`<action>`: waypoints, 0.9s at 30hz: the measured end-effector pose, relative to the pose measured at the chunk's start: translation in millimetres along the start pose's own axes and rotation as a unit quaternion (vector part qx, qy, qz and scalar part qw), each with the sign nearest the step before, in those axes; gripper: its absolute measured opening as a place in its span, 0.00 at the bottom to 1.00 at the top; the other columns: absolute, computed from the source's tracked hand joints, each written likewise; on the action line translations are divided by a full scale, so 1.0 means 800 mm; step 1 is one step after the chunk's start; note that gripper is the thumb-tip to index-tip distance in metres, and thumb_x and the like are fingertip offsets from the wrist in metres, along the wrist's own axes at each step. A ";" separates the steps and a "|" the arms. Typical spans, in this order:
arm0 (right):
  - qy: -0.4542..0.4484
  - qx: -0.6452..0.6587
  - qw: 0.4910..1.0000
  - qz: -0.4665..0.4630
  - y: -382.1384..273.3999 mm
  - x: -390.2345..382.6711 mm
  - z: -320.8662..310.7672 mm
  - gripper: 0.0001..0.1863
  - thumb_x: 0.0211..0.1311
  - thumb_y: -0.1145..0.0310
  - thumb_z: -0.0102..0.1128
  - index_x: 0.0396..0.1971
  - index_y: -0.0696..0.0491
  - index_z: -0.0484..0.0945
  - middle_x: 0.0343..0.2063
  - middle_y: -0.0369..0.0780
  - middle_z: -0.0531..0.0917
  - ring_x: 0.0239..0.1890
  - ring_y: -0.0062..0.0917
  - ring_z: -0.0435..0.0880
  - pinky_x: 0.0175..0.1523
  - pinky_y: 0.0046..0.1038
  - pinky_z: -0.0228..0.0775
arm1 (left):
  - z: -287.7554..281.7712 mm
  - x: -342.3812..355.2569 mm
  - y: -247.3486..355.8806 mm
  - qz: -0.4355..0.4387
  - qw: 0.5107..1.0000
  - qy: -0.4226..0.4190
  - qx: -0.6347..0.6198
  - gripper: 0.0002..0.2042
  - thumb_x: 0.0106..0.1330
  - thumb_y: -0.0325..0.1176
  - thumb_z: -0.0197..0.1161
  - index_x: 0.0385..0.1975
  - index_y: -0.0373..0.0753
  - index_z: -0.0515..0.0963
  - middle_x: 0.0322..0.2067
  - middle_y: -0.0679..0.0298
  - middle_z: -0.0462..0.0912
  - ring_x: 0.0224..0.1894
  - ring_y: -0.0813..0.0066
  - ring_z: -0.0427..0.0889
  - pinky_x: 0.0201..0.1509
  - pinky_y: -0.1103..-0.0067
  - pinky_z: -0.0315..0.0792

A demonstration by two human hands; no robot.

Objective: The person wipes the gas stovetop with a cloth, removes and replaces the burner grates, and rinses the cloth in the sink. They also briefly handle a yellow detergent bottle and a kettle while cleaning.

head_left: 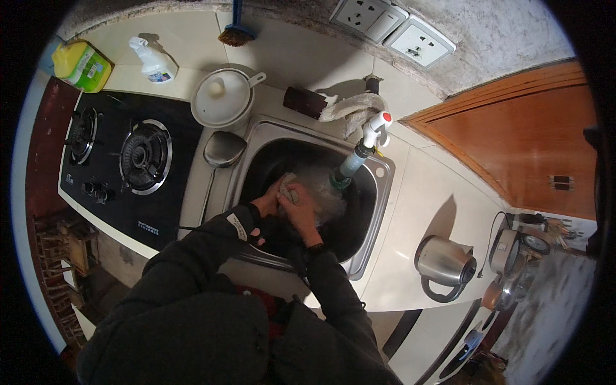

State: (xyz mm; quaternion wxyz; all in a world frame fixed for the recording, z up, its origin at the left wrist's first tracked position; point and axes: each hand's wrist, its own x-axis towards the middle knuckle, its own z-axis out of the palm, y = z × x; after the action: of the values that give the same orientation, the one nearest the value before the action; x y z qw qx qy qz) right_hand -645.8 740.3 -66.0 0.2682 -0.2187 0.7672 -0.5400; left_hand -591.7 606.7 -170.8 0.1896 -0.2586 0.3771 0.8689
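Both my hands are inside the metal sink (382, 212), close together over its left half. My left hand (268, 201) is closed around one side of a pale grey, bunched-up thing that looks like a cloth (287, 181). Pressed against the same bundle, my right hand (300, 210) has its fingers curled over it from the right. Most of the bundle is hidden by my fingers. Just to the right, the white tap (374, 131) with a red-dotted top and a greenish nozzle points down into the sink, where the water looks pale and stirred up.
A ladle (224, 149) lies left of the sink, beside a lidded white pot (222, 99). Further left is a black gas stove (122, 170). A steel kettle (443, 262) stands on the right counter. A whitish rag (354, 106) hangs behind the tap.
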 end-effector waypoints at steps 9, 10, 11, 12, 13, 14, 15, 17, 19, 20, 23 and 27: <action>-0.022 -0.273 0.962 0.002 0.062 0.029 -0.033 0.16 0.69 0.61 0.52 0.50 0.53 0.77 0.48 0.49 0.79 0.46 0.47 0.80 0.49 0.41 0.73 | 0.021 0.038 -0.052 0.081 0.985 0.036 0.150 0.24 0.69 0.41 0.56 0.62 0.37 0.66 0.57 0.60 0.72 0.55 0.68 0.72 0.59 0.72 0.67; -0.002 -0.242 0.970 0.000 0.073 0.029 -0.041 0.16 0.69 0.60 0.51 0.49 0.54 0.78 0.46 0.50 0.81 0.46 0.47 0.80 0.50 0.41 0.72 | 0.038 0.029 -0.038 0.018 0.996 0.079 0.043 0.25 0.68 0.41 0.57 0.62 0.36 0.66 0.56 0.60 0.73 0.55 0.68 0.73 0.58 0.73 0.67; 0.008 -0.220 0.975 0.029 0.081 0.025 -0.051 0.16 0.70 0.60 0.50 0.47 0.55 0.78 0.43 0.51 0.82 0.47 0.47 0.80 0.51 0.40 0.71 | 0.055 0.019 -0.024 -0.036 0.990 0.117 -0.071 0.26 0.68 0.41 0.58 0.61 0.35 0.66 0.55 0.60 0.73 0.54 0.68 0.73 0.57 0.74 0.68; 0.017 -0.211 0.974 0.083 0.085 0.021 -0.059 0.16 0.70 0.59 0.50 0.45 0.56 0.78 0.41 0.52 0.83 0.48 0.47 0.80 0.51 0.40 0.71 | 0.070 0.011 -0.012 -0.016 0.992 0.125 -0.010 0.27 0.68 0.42 0.58 0.64 0.36 0.63 0.57 0.58 0.72 0.56 0.66 0.73 0.57 0.71 0.69; 0.033 -0.196 0.973 0.120 0.088 0.017 -0.065 0.17 0.70 0.60 0.50 0.47 0.56 0.77 0.42 0.53 0.82 0.49 0.48 0.80 0.52 0.40 0.70 | 0.080 0.002 -0.001 0.014 0.990 0.129 0.047 0.29 0.69 0.44 0.58 0.66 0.37 0.60 0.59 0.56 0.71 0.57 0.64 0.72 0.57 0.68 0.70; 0.042 -0.196 0.963 0.181 0.089 0.009 -0.072 0.18 0.70 0.60 0.51 0.49 0.57 0.76 0.43 0.53 0.82 0.50 0.48 0.79 0.52 0.41 0.70 | 0.085 -0.008 0.008 0.039 0.985 0.134 0.106 0.31 0.70 0.46 0.57 0.68 0.38 0.56 0.60 0.55 0.70 0.59 0.62 0.72 0.57 0.64 0.72; 0.047 -0.195 0.951 0.234 0.091 0.003 -0.081 0.19 0.69 0.60 0.51 0.51 0.58 0.75 0.44 0.54 0.81 0.50 0.49 0.79 0.53 0.41 0.70 | 0.085 -0.017 0.016 0.035 0.982 0.155 0.107 0.33 0.68 0.45 0.59 0.68 0.37 0.56 0.58 0.55 0.71 0.57 0.61 0.72 0.57 0.66 0.71; 0.095 -0.208 0.943 0.242 0.099 -0.005 -0.099 0.22 0.69 0.60 0.53 0.55 0.59 0.71 0.47 0.54 0.80 0.52 0.50 0.78 0.54 0.42 0.69 | 0.074 -0.027 0.028 0.030 0.974 0.176 0.139 0.36 0.66 0.46 0.60 0.69 0.37 0.54 0.56 0.56 0.71 0.57 0.59 0.72 0.59 0.65 0.68; 0.125 -0.206 0.945 0.221 0.114 -0.007 -0.101 0.24 0.67 0.60 0.55 0.57 0.60 0.69 0.50 0.54 0.78 0.53 0.51 0.77 0.55 0.42 0.69 | 0.059 -0.033 0.028 -0.010 0.974 0.165 0.153 0.37 0.68 0.52 0.57 0.71 0.42 0.51 0.60 0.55 0.68 0.61 0.55 0.68 0.64 0.59 0.65; 0.130 -0.205 0.949 0.201 0.122 -0.001 -0.097 0.24 0.67 0.60 0.56 0.57 0.59 0.69 0.51 0.53 0.78 0.53 0.50 0.77 0.55 0.42 0.69 | 0.054 -0.033 0.026 -0.026 0.973 0.170 0.153 0.38 0.69 0.57 0.54 0.72 0.46 0.49 0.64 0.55 0.66 0.65 0.52 0.65 0.67 0.55 0.63; 0.052 -0.223 0.963 0.138 0.135 0.024 -0.052 0.25 0.66 0.60 0.57 0.59 0.56 0.68 0.53 0.51 0.77 0.52 0.47 0.78 0.54 0.41 0.70 | 0.052 -0.021 0.011 -0.054 0.984 0.145 0.087 0.39 0.68 0.62 0.51 0.73 0.51 0.46 0.66 0.56 0.63 0.69 0.54 0.60 0.71 0.52 0.57; -0.028 -0.113 0.991 0.067 0.084 0.026 -0.005 0.24 0.65 0.60 0.58 0.59 0.52 0.69 0.54 0.49 0.77 0.50 0.43 0.78 0.52 0.41 0.71 | 0.026 -0.014 0.004 0.043 0.988 0.058 0.136 0.40 0.66 0.64 0.53 0.72 0.51 0.50 0.69 0.59 0.57 0.70 0.57 0.57 0.68 0.55 0.57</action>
State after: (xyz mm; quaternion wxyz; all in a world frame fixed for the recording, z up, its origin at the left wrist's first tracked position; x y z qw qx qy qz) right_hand -667.3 751.7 -131.8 0.2986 -0.2109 0.8281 -0.4249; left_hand -590.6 618.7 -150.4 0.1629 -0.2641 0.5131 0.8003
